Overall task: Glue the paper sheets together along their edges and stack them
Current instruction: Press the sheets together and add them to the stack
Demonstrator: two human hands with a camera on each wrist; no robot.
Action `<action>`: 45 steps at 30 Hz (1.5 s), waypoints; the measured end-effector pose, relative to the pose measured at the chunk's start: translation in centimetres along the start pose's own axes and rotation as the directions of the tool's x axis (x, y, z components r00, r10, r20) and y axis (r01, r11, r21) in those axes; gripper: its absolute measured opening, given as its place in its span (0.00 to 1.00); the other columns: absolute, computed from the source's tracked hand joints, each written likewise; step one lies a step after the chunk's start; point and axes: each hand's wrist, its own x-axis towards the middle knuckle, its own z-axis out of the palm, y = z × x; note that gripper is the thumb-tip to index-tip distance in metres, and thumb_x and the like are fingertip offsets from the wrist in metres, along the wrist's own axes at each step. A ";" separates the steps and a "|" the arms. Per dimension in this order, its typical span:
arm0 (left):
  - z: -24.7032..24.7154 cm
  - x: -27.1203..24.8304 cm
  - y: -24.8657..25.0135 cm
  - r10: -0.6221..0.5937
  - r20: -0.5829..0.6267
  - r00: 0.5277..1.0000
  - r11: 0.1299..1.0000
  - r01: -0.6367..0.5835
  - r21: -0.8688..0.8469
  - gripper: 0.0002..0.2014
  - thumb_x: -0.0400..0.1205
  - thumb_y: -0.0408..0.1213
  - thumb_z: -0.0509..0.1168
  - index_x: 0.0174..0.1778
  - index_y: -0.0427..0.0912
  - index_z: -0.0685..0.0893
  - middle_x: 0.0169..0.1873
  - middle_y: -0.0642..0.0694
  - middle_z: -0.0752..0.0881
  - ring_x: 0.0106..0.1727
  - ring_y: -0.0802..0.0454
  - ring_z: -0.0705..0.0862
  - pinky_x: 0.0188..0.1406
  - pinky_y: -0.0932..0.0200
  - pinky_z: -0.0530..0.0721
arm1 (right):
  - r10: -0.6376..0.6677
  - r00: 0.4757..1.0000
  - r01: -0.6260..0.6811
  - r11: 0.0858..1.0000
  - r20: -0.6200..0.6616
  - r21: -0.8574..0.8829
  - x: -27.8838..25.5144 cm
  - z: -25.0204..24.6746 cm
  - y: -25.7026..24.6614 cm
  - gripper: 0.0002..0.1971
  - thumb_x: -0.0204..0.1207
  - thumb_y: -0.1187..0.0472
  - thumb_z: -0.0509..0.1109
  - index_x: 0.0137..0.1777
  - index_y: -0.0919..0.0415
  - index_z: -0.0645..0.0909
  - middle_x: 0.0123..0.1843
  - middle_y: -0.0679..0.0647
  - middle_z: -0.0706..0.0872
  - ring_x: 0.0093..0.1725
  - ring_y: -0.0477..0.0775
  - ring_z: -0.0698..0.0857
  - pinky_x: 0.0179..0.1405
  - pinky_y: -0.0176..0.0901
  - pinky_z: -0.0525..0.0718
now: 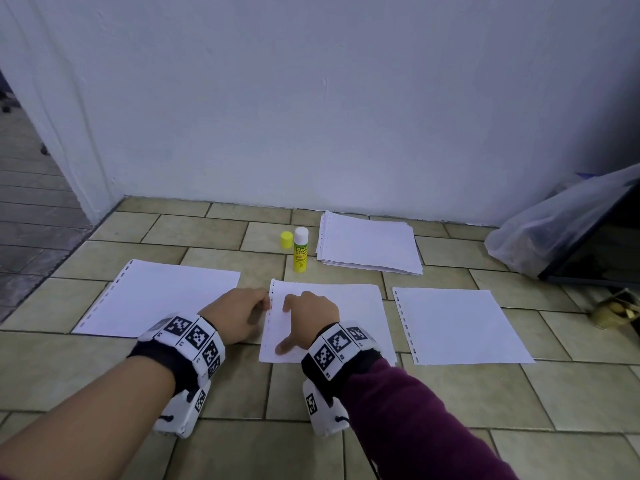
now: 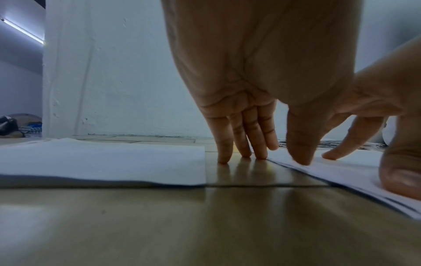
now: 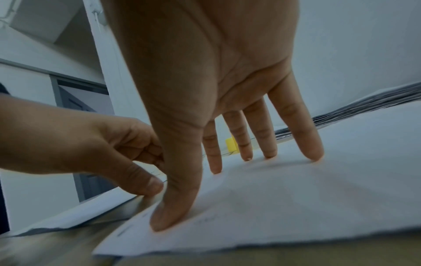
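Note:
Three white punched sheets lie side by side on the tiled floor: a left sheet (image 1: 156,299) (image 2: 102,160), a middle sheet (image 1: 346,323) (image 3: 296,207) and a right sheet (image 1: 457,327). My right hand (image 1: 289,325) (image 3: 216,187) presses the middle sheet flat near its punched left edge, with thumb and fingers straight. My left hand (image 1: 263,303) (image 2: 262,158) stands just left of that edge, its fingertips (image 2: 223,160) on the bare tile and its thumb over the paper's border. An uncapped glue stick (image 1: 300,251) stands behind, with its yellow cap (image 1: 286,240) (image 3: 231,145) beside it.
A stack of punched paper (image 1: 370,244) (image 3: 364,108) lies by the wall at the back right. A clear plastic bag (image 1: 554,230) leans on a dark panel (image 1: 606,251) at far right, with a small golden object (image 1: 613,311) in front. The tiled floor steps down at left.

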 end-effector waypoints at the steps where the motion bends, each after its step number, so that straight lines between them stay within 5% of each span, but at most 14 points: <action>1: 0.0 0.0 0.0 0.004 0.006 1.000 1.000 -0.004 -0.003 0.19 0.79 0.39 0.69 0.66 0.50 0.76 0.64 0.50 0.80 0.60 0.54 0.78 0.56 0.68 0.71 | -0.002 1.000 0.002 1.000 -0.001 -0.013 0.1 0.0 -0.1 0.36 0.65 0.43 0.79 0.69 0.57 0.71 0.64 0.58 0.77 0.61 0.59 0.80 0.51 0.47 0.77; 3: 0.2 0.2 0.1 0.016 0.061 0.998 0.998 -0.020 0.058 0.32 0.77 0.49 0.71 0.76 0.49 0.70 0.69 0.51 0.74 0.69 0.53 0.74 0.67 0.64 0.70 | -0.002 1.000 0.002 1.000 -0.004 -0.027 0.2 0.3 -0.2 0.37 0.66 0.42 0.79 0.70 0.56 0.69 0.66 0.59 0.74 0.65 0.60 0.77 0.54 0.49 0.77; 6: 0.6 0.5 0.6 0.008 0.135 0.991 0.976 -0.037 0.214 0.42 0.73 0.59 0.73 0.81 0.49 0.65 0.70 0.51 0.68 0.71 0.53 0.71 0.72 0.58 0.71 | 0.019 1.000 -0.020 1.000 -0.023 -0.015 0.3 1.3 0.1 0.39 0.65 0.38 0.76 0.72 0.52 0.66 0.69 0.59 0.66 0.70 0.61 0.66 0.61 0.53 0.75; 11: 0.6 0.8 1.5 0.009 0.130 0.992 0.953 -0.048 0.298 0.40 0.72 0.57 0.74 0.77 0.46 0.69 0.78 0.47 0.60 0.75 0.49 0.69 0.73 0.56 0.72 | 0.013 1.000 -0.014 0.999 0.019 0.043 0.6 1.2 0.9 0.37 0.69 0.36 0.72 0.74 0.50 0.66 0.72 0.59 0.64 0.74 0.62 0.61 0.66 0.57 0.72; 14: 0.6 1.1 1.7 -0.027 0.167 0.986 0.941 -0.031 0.337 0.41 0.73 0.56 0.74 0.78 0.44 0.65 0.79 0.47 0.64 0.78 0.49 0.65 0.75 0.53 0.69 | 0.028 1.000 -0.028 0.997 -0.004 0.077 1.2 0.8 1.1 0.36 0.72 0.42 0.73 0.76 0.54 0.65 0.76 0.58 0.64 0.77 0.60 0.61 0.70 0.59 0.72; 18: 0.5 1.1 2.0 -0.062 0.153 0.986 0.908 -0.008 0.420 0.42 0.73 0.59 0.71 0.79 0.48 0.63 0.78 0.51 0.66 0.78 0.50 0.62 0.76 0.46 0.65 | -0.015 0.997 0.010 0.997 0.070 0.077 1.1 0.9 2.4 0.46 0.72 0.43 0.73 0.84 0.56 0.51 0.85 0.52 0.50 0.83 0.54 0.55 0.80 0.67 0.53; 23: 0.2 1.0 1.9 -0.101 0.180 0.979 0.891 0.009 0.454 0.44 0.73 0.62 0.69 0.81 0.49 0.59 0.80 0.55 0.63 0.79 0.49 0.57 0.77 0.35 0.52 | 0.160 0.986 -0.162 0.984 0.041 0.076 -0.2 -0.3 6.7 0.47 0.69 0.38 0.74 0.79 0.62 0.58 0.71 0.57 0.77 0.72 0.60 0.74 0.80 0.63 0.57; 27: 0.2 0.8 2.2 -0.097 0.178 0.979 0.881 0.001 0.473 0.44 0.73 0.62 0.69 0.81 0.48 0.59 0.80 0.54 0.63 0.79 0.50 0.58 0.78 0.33 0.51 | 0.237 0.971 -0.237 0.971 0.011 0.027 -1.3 -0.6 9.2 0.46 0.66 0.36 0.75 0.75 0.64 0.61 0.67 0.56 0.80 0.70 0.58 0.76 0.80 0.60 0.57; 31: -0.8 0.6 3.2 -0.076 0.212 0.974 0.859 -0.043 0.510 0.44 0.67 0.65 0.73 0.75 0.47 0.68 0.71 0.52 0.72 0.73 0.50 0.69 0.75 0.43 0.64 | 0.224 0.974 -0.222 0.972 0.017 -0.079 -1.3 -0.7 8.8 0.43 0.67 0.36 0.74 0.73 0.62 0.64 0.66 0.55 0.80 0.72 0.58 0.74 0.79 0.67 0.53; 34: -1.7 0.6 4.6 -0.083 0.224 0.971 0.853 -0.047 0.520 0.37 0.70 0.72 0.65 0.60 0.43 0.79 0.61 0.48 0.79 0.58 0.49 0.80 0.56 0.54 0.77 | 0.224 0.974 -0.215 0.951 0.014 -0.221 -1.7 -0.9 7.8 0.40 0.67 0.36 0.74 0.72 0.59 0.69 0.71 0.59 0.72 0.75 0.61 0.64 0.74 0.64 0.64; 36: -1.1 0.6 5.6 -0.007 0.197 0.980 0.856 -0.096 0.508 0.32 0.75 0.68 0.63 0.58 0.41 0.81 0.60 0.46 0.79 0.58 0.48 0.79 0.55 0.53 0.77 | 0.216 0.976 -0.206 0.940 0.006 -0.271 -1.8 -0.8 7.1 0.37 0.67 0.38 0.75 0.71 0.57 0.72 0.71 0.60 0.66 0.74 0.63 0.62 0.70 0.59 0.70; 40: 1.5 0.3 6.8 0.176 0.189 0.966 0.917 -0.231 0.324 0.27 0.83 0.49 0.64 0.76 0.43 0.68 0.77 0.48 0.65 0.77 0.49 0.63 0.73 0.51 0.70 | 0.158 0.986 -0.147 0.972 0.048 -0.183 -1.4 -0.2 5.9 0.31 0.76 0.55 0.72 0.77 0.52 0.66 0.74 0.62 0.66 0.74 0.63 0.64 0.68 0.56 0.72; 45: 1.6 -0.1 6.4 0.131 0.167 0.977 0.914 -0.185 0.361 0.19 0.85 0.45 0.61 0.71 0.43 0.74 0.66 0.45 0.75 0.66 0.46 0.75 0.63 0.52 0.76 | 0.130 0.991 -0.132 0.988 -0.028 -0.078 -1.1 1.0 3.9 0.21 0.83 0.60 0.59 0.75 0.60 0.65 0.72 0.61 0.69 0.72 0.63 0.69 0.65 0.53 0.74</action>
